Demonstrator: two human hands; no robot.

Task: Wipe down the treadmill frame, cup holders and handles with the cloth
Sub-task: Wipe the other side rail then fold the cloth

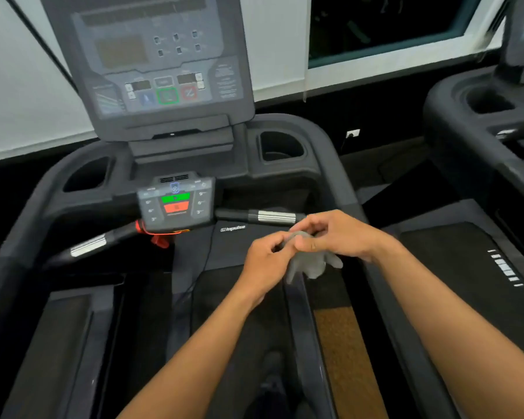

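- While both hands met to the lower right of the small control pad (176, 204), the grey cloth (310, 263) hung bunched between them.
- The left hand (265, 261) had its fingers curled, pinching the cloth's upper edge; the right hand (336, 234) grasped the same bunch with curled thumb and fingers.
- The right handle (270, 217), with its chrome band, ran rightward from the pad and ended just behind the right hand; whether they touched could not be told.
- The left handle (88, 244) sloped down and left from the pad, and a red safety clip (159, 238) hung under the pad's lower left corner.
- The left cup holder (87, 175) and right cup holder (282, 146) sat above the pad on either side, with the display console (152, 62) upright above it.
- A neighbouring treadmill (481, 116) stood well to the pad's right.
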